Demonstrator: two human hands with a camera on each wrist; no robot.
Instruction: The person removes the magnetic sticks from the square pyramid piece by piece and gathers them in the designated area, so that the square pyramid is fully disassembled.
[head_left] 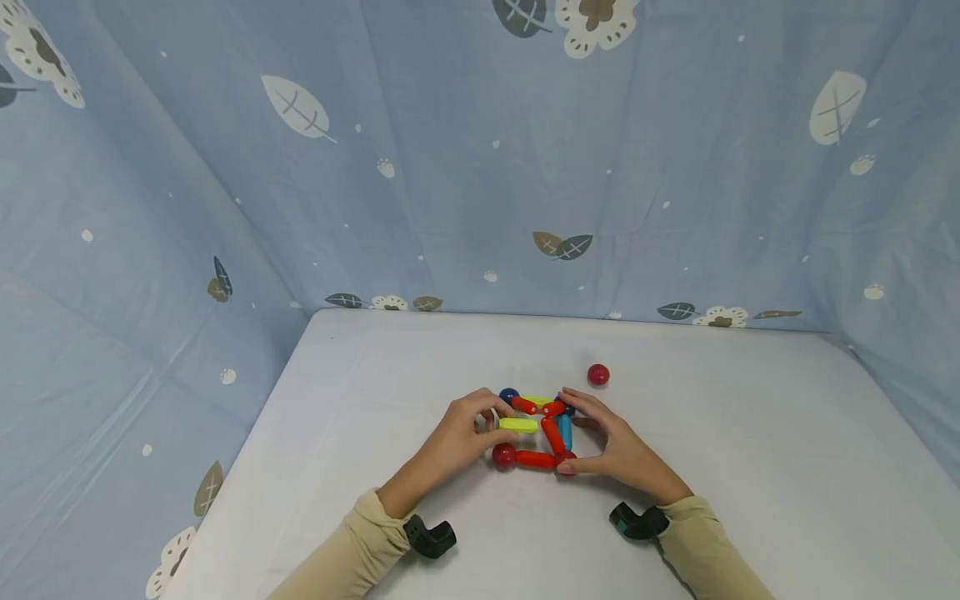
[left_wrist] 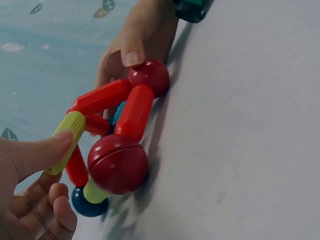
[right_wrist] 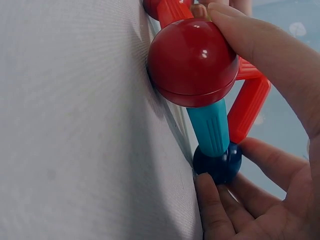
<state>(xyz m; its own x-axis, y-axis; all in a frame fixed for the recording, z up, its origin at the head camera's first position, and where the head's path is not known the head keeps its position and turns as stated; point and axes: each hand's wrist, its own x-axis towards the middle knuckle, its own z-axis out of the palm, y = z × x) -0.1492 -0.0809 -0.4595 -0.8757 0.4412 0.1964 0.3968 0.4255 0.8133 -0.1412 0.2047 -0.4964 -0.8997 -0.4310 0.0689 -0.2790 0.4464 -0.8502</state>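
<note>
Red, yellow and blue plastic rod-and-ball frame point(head_left: 536, 429) sits mid white desk point(head_left: 750, 467), loose red ball point(head_left: 597, 374) apart behind | head: left hand point(head_left: 457, 437) pinches yellow rod point(head_left: 517, 425); right hand point(head_left: 611, 442) cups frame's right side | left wrist: thumb on yellow rod point(left_wrist: 67, 140); near red ball point(left_wrist: 118, 164) on desk | right wrist: fingers curl round dark blue ball point(right_wrist: 217, 162) and red ball point(right_wrist: 192, 62) | risk: uneven squeeze could pop joints, collapsing frame.

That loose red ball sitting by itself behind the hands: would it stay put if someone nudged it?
Probably not. The red ball is round and glossy, so it would likely roll across the flat white table. It lies apart from the stick-and-ball frame, so nothing holds it. It looks hard, likely slippery to pinch.
</note>
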